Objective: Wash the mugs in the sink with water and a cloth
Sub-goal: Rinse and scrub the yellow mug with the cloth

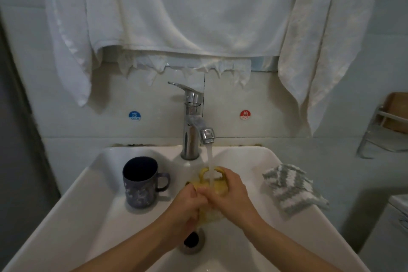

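Both hands wrap the yellow mug (217, 185) under the running tap (194, 121) — the left hand (187, 207) closes around its lower end, the right hand (229, 194) clamps over its upper side, handle pointing up just past the right fingertips. Water stream (209, 161) lands right at the handle. Risk: wet glaze plus bare skin — the mug could slip out of the grip and knock against the sink (92, 205) or splash over the rim. Whether anything is held against the mug under the palms can't be told. The dark blue mug (141, 183) stands upright to the left of the grip, near but apart, apparently unwashed. The grey-and-white striped cloth (293, 190) lies on the rim to the right of the grip, not in either hand, so the cloth scrub likely remains.
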Tool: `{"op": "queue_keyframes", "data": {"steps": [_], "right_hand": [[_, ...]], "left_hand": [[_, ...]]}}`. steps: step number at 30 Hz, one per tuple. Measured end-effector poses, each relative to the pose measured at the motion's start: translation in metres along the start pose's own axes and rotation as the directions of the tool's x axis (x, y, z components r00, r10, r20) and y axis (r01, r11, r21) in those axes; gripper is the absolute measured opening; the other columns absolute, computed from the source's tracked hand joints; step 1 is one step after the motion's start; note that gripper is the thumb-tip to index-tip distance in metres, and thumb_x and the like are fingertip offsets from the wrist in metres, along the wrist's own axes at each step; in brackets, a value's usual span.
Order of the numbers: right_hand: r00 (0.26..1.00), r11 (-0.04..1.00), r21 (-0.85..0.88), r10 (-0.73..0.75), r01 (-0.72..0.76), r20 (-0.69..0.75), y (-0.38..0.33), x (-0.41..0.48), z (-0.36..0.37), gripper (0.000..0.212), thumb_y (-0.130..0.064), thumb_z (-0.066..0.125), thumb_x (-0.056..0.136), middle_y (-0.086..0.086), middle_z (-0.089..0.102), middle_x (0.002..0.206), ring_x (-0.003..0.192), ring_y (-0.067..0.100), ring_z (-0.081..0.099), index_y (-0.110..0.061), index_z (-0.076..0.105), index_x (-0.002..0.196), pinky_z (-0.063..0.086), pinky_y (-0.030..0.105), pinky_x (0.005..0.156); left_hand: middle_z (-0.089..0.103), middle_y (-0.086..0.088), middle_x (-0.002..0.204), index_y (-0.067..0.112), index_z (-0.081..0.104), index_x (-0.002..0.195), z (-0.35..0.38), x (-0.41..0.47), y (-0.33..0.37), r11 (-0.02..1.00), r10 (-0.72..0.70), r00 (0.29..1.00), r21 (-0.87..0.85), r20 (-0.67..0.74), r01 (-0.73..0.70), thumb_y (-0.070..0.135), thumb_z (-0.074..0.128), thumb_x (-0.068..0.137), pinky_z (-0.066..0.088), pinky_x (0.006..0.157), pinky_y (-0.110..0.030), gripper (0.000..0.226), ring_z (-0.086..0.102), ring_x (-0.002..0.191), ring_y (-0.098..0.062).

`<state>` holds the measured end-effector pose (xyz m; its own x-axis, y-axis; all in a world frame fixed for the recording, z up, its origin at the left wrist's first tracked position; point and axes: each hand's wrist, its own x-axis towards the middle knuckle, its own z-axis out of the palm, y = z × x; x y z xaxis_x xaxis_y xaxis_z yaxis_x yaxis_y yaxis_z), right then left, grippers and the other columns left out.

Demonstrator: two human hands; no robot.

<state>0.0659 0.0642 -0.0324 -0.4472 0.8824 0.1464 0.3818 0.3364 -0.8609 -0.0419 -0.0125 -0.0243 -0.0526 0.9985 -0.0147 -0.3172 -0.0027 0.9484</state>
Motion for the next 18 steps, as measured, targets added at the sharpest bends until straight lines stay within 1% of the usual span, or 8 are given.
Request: {"op": "queue_keyframes", "data": {"steps": [2, 3, 6, 8, 9, 11, 14, 18], "right_hand": [[1.0, 0.996, 0.091, -0.024, 0.024, -0.001, 0.002, 0.002, -0.001, 0.029, -0.026, 0.059, 0.089, -0.006, 0.052, 0.125, 0.116, 0.013, 0.05, -0.036, 0.051, 0.115, 0.045, 0.027, 0.096], [1.0, 0.991, 0.131, -0.028, 0.029, -0.014, 0.004, 0.002, -0.004, 0.025, -0.018, 0.052, 0.094, -0.006, 0.056, 0.122, 0.115, 0.014, 0.052, -0.037, 0.055, 0.111, 0.045, 0.026, 0.096], [1.0, 0.978, 0.21, 0.003, 0.001, -0.02, 0.008, 0.001, -0.008, 0.033, -0.013, 0.046, 0.096, -0.011, 0.062, 0.114, 0.111, 0.013, 0.057, -0.041, 0.061, 0.104, 0.048, 0.028, 0.094], [0.998, 0.955, 0.289, 0.055, -0.059, 0.02, 0.005, -0.002, -0.008, 0.027, -0.023, 0.057, 0.092, -0.009, 0.06, 0.116, 0.107, 0.011, 0.057, -0.037, 0.056, 0.114, 0.05, 0.021, 0.084], [0.993, 0.939, 0.324, 0.102, -0.114, 0.055, 0.003, -0.003, -0.006, 0.033, -0.029, 0.063, 0.088, -0.007, 0.058, 0.117, 0.105, 0.012, 0.058, -0.035, 0.052, 0.119, 0.051, 0.019, 0.078], [0.974, 0.888, 0.402, 0.194, -0.225, 0.117, 0.004, -0.002, -0.003, 0.042, -0.033, 0.066, 0.084, -0.002, 0.059, 0.117, 0.103, 0.017, 0.06, -0.031, 0.05, 0.123, 0.054, 0.028, 0.079], [0.954, 0.816, 0.496, 0.231, -0.298, 0.194, 0.0, 0.0, -0.007, 0.029, -0.023, 0.056, 0.091, 0.001, 0.061, 0.116, 0.103, 0.02, 0.06, -0.033, 0.056, 0.119, 0.054, 0.037, 0.084], [0.939, 0.769, 0.549, 0.201, -0.327, 0.278, -0.002, 0.005, -0.017, 0.037, -0.013, 0.042, 0.095, -0.002, 0.059, 0.119, 0.104, 0.021, 0.058, -0.034, 0.056, 0.122, 0.052, 0.033, 0.076]], "left_hand": [[0.067, -0.018, 0.11, 0.003, 0.06, 0.115, -0.003, 0.001, 0.001, 0.997, -0.04, 0.998, -0.071, -0.046, 0.036, 0.007, 0.056, 0.068, 0.052, 0.088, -0.049, 0.047, 0.064, 0.103, -0.033], [0.066, -0.019, 0.111, 0.004, 0.059, 0.115, -0.003, 0.001, 0.0, 0.994, -0.059, 0.995, -0.095, -0.084, 0.051, 0.007, 0.057, 0.076, 0.051, 0.088, -0.05, 0.039, 0.063, 0.103, -0.035], [0.069, -0.015, 0.103, 0.007, 0.058, 0.109, -0.003, 0.004, -0.005, 0.994, -0.087, 0.969, -0.082, -0.232, 0.07, 0.009, 0.05, 0.092, 0.055, 0.076, -0.041, 0.019, 0.067, 0.094, -0.031], [0.069, -0.015, 0.105, 0.006, 0.058, 0.115, -0.002, 0.005, -0.006, 0.993, -0.09, 0.963, -0.099, -0.254, 0.067, 0.01, 0.05, 0.093, 0.054, 0.078, -0.043, 0.023, 0.067, 0.096, -0.031], [0.069, -0.015, 0.106, 0.007, 0.057, 0.117, -0.002, 0.004, -0.006, 0.994, -0.082, 0.964, -0.088, -0.254, 0.061, 0.01, 0.05, 0.093, 0.054, 0.081, -0.044, 0.026, 0.066, 0.098, -0.031], [0.07, -0.014, 0.106, 0.008, 0.058, 0.118, -0.003, 0.004, -0.006, 0.997, -0.065, 0.962, -0.067, -0.265, 0.049, 0.011, 0.053, 0.092, 0.054, 0.082, -0.045, 0.027, 0.066, 0.098, -0.031], [0.07, -0.016, 0.101, 0.007, 0.06, 0.114, -0.001, 0.007, -0.006, 0.99, -0.097, 0.955, -0.128, -0.28, 0.064, 0.01, 0.055, 0.09, 0.055, 0.074, -0.042, 0.025, 0.067, 0.094, -0.033], [0.068, -0.018, 0.105, 0.011, 0.059, 0.116, 0.002, 0.013, -0.006, 0.978, -0.151, 0.93, -0.188, -0.336, 0.091, 0.016, 0.06, 0.088, 0.054, 0.072, -0.042, 0.028, 0.065, 0.095, -0.035]]}}
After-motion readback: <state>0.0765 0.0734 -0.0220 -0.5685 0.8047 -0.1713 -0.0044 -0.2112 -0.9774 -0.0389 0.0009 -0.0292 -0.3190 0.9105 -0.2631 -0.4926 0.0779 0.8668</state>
